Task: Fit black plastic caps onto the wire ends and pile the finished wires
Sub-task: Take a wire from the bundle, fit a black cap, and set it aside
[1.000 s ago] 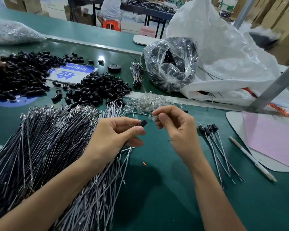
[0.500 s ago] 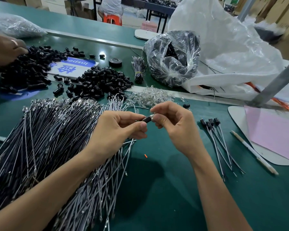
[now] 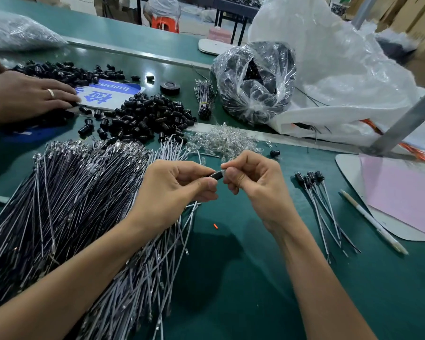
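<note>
My left hand [image 3: 174, 192] pinches a black cap [image 3: 216, 174] between thumb and fingers; whether a wire is in it is hidden by the hand. My right hand [image 3: 253, 182] pinches a small clear piece [image 3: 223, 172] against the cap's open end. A big heap of uncapped wires [image 3: 66, 204] lies under my left forearm. Loose black caps [image 3: 147, 119] are piled beyond it, with clear bulbs [image 3: 223, 141] beside them. Several finished capped wires [image 3: 319, 202] lie to the right of my right hand.
Another person's hand [image 3: 27, 96] with a ring rests on a second cap pile at the far left. A clear bag of black parts [image 3: 255, 79] and a large white sack [image 3: 341, 69] stand behind. A pen [image 3: 373, 229], a pink sheet [image 3: 402, 192] and a metal post [image 3: 402, 123] sit at right.
My hands came together, bringing the clear piece to the cap's end. The other person's hand reached in over the left cap pile.
</note>
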Action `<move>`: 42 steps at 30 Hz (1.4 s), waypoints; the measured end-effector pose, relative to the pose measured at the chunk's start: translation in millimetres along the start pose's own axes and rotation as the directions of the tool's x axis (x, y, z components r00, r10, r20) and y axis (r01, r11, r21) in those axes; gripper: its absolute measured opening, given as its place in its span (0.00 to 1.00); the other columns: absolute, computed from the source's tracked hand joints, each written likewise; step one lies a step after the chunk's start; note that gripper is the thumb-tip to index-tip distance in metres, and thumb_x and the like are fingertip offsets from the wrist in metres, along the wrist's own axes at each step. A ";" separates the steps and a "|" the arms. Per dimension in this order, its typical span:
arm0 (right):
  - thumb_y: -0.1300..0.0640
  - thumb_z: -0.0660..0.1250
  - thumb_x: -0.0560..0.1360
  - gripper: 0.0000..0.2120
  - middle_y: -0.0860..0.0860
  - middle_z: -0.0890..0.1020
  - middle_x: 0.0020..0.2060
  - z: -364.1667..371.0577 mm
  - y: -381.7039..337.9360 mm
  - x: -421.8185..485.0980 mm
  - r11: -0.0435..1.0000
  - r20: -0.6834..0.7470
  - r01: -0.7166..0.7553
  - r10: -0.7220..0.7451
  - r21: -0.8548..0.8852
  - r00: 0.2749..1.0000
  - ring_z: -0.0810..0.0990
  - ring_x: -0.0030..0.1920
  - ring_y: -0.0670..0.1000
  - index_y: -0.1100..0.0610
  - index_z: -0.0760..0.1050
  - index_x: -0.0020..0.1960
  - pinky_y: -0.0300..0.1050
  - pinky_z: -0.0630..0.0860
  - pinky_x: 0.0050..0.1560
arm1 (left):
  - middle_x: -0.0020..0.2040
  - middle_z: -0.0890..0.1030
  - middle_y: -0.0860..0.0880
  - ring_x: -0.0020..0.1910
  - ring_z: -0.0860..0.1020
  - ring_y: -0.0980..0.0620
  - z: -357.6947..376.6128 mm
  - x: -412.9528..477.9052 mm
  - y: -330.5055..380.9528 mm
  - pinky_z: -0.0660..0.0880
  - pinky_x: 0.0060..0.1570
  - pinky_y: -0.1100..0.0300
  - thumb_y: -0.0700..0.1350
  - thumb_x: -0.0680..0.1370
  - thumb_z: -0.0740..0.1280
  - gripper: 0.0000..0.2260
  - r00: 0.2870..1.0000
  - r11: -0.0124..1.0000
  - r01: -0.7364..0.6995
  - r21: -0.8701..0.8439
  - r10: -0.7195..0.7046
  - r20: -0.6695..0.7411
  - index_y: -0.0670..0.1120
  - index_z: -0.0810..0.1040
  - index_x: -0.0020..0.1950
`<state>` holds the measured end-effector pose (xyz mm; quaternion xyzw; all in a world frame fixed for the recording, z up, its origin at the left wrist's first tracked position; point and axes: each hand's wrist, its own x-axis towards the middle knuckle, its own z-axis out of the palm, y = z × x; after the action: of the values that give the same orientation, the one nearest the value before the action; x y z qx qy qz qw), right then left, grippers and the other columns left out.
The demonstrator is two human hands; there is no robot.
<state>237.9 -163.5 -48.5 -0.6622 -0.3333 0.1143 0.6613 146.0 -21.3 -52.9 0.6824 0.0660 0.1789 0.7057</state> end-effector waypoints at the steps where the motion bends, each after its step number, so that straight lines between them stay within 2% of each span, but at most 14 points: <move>1: 0.72 0.65 0.76 0.10 0.47 0.80 0.29 1.3 -0.2 -0.1 1.000 -0.010 -0.006 0.006 0.027 1.000 0.76 0.31 0.45 0.59 0.77 0.41 0.36 0.73 0.34 | 0.35 0.85 0.43 0.35 0.85 0.45 0.9 0.0 1.2 0.81 0.37 0.60 0.34 0.71 0.73 0.06 1.000 0.999 0.014 -0.033 -0.014 -0.005 0.45 0.84 0.43; 4: 0.71 0.64 0.76 0.08 0.48 0.80 0.29 2.4 -1.3 0.2 0.993 -0.052 -0.014 0.021 0.117 0.998 0.76 0.31 0.44 0.61 0.77 0.42 0.36 0.72 0.33 | 0.35 0.85 0.42 0.35 0.85 0.46 3.8 0.3 5.6 0.80 0.36 0.62 0.41 0.68 0.72 0.06 0.999 0.991 0.036 -0.126 -0.036 -0.002 0.43 0.83 0.43; 6: 0.71 0.64 0.76 0.07 0.48 0.80 0.29 0.8 -2.8 0.9 0.991 -0.057 -0.012 0.020 0.131 0.998 0.76 0.31 0.45 0.62 0.77 0.43 0.36 0.72 0.34 | 0.35 0.85 0.42 0.35 0.85 0.47 4.8 0.4 6.8 0.80 0.36 0.63 0.42 0.67 0.72 0.07 0.999 0.989 0.039 -0.144 -0.038 0.008 0.43 0.83 0.44; 11: 0.72 0.64 0.76 0.10 0.47 0.80 0.29 -3.1 -4.9 1.1 0.998 -0.026 -0.015 0.016 0.066 1.000 0.76 0.32 0.45 0.60 0.77 0.42 0.36 0.72 0.34 | 0.36 0.85 0.43 0.35 0.85 0.46 2.8 0.4 4.9 0.80 0.36 0.62 0.35 0.72 0.71 0.05 0.999 0.995 0.041 -0.087 -0.039 0.020 0.43 0.83 0.44; 18: 0.72 0.65 0.76 0.11 0.46 0.80 0.29 -7.8 -8.0 0.4 1.000 -0.025 -0.003 0.003 -0.021 1.000 0.75 0.31 0.43 0.58 0.77 0.42 0.35 0.72 0.35 | 0.36 0.85 0.44 0.35 0.85 0.46 0.5 -1.4 6.3 0.81 0.37 0.61 0.34 0.72 0.72 0.07 0.999 1.000 0.014 -0.021 -0.013 0.038 0.45 0.83 0.44; 23: 0.73 0.64 0.76 0.12 0.48 0.80 0.29 -7.6 -7.1 -0.7 0.999 0.022 -0.033 0.033 -0.010 0.999 0.75 0.31 0.45 0.57 0.77 0.41 0.36 0.73 0.34 | 0.36 0.85 0.44 0.36 0.85 0.46 0.0 -1.1 5.6 0.81 0.38 0.61 0.34 0.72 0.72 0.07 0.999 1.000 0.020 -0.016 -0.019 0.044 0.46 0.83 0.43; 29: 0.72 0.65 0.76 0.11 0.48 0.80 0.29 -2.1 -2.5 -2.8 0.996 -0.010 -0.082 0.083 0.023 0.997 0.76 0.30 0.45 0.59 0.76 0.40 0.37 0.74 0.33 | 0.37 0.86 0.45 0.36 0.85 0.47 -0.7 -0.9 3.9 0.80 0.38 0.63 0.33 0.71 0.72 0.08 1.000 1.000 -0.012 -0.004 0.012 0.023 0.43 0.84 0.45; 38: 0.71 0.65 0.77 0.10 0.48 0.80 0.27 1.6 -1.0 -4.0 0.991 -0.064 -0.127 0.129 0.042 0.990 0.75 0.28 0.44 0.59 0.77 0.40 0.36 0.72 0.31 | 0.39 0.86 0.51 0.36 0.85 0.50 1.4 -4.5 4.0 0.81 0.39 0.64 0.35 0.70 0.74 0.10 0.991 0.983 -0.135 0.122 0.132 0.030 0.48 0.84 0.46; 42: 0.72 0.66 0.76 0.11 0.49 0.79 0.28 0.7 -3.3 -4.3 0.995 -0.034 -0.100 0.100 -0.003 0.994 0.76 0.29 0.41 0.59 0.76 0.40 0.33 0.72 0.32 | 0.38 0.86 0.49 0.36 0.85 0.49 2.2 -4.7 3.4 0.81 0.40 0.63 0.38 0.68 0.73 0.07 0.995 0.992 -0.102 0.079 0.100 0.023 0.48 0.84 0.44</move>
<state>233.3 -165.8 -46.7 -0.6815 -0.2889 0.1352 0.6586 141.9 -25.0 -50.1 0.7141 0.0318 0.2052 0.6685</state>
